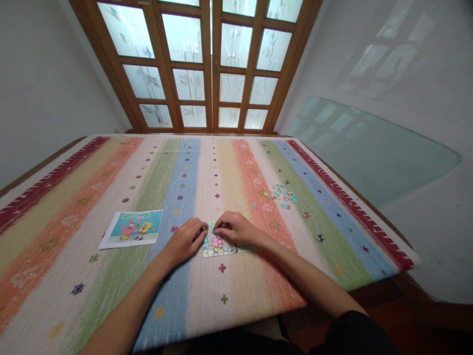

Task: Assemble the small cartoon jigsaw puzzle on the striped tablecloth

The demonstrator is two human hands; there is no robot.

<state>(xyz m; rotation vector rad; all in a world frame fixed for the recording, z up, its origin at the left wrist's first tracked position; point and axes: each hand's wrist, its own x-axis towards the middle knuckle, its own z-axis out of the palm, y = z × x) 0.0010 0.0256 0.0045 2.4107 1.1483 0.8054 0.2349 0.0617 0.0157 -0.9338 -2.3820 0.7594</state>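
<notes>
Jigsaw puzzle (216, 245), small and partly joined, is seen flat on the striped tablecloth (111, 276), near the front edge, on the pale stripe between blue and orange. A small block is judged assembled; a good share is left, going by the loose pieces (284, 193) scattered well apart on the far right (count not readable). Left hand (185, 240) is laid palm down at the puzzle's left edge, fingers curled, fingertips pressed to its top corner; whether a piece is pinched cannot be told. Right hand (236, 229) is arched over the upper right part, fingertips down on the pieces, nothing visibly lifted. Both forearms are angled in from the near edge. A cartoon picture (133, 229) lies left of the hands, apart.
</notes>
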